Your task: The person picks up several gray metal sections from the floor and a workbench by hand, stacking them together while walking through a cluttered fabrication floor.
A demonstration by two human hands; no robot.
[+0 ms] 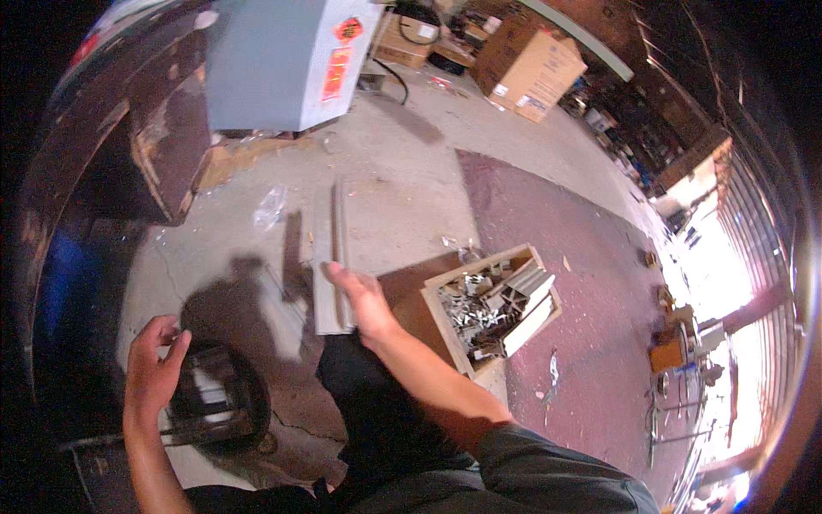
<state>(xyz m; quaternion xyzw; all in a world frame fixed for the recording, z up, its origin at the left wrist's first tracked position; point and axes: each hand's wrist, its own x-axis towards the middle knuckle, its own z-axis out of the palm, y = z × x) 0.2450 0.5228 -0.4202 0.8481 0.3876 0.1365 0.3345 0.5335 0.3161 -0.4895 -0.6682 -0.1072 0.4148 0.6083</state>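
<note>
We had a long, pale grey, grooved strip, apparently metal, in our right hand, with the thumb laid over its face and the fingers around its right edge, though most of their undersides were hidden. The grip sat toward the near end, so the greater length ran away from us, over the bare grey concrete floor. Our left hand hung well apart on the left, thumb and fingers parted in a loose curl, with nothing visible in it, above or just beside a black round container; we could not tell whether they touched. On the right stood an open, pale wooden box with small, shiny metal offcuts and longer pale profiles inside, partly over a dull red floor covering. Held that near its end, the strip probably wanted to tip at its far end, so we judged it best to keep the wrist firm, press flat with the thumb and steady the length with the free hand. We also thought it wise to keep skin off the cut ends, which might be sharp, and the far tip clear of the box.
</note>
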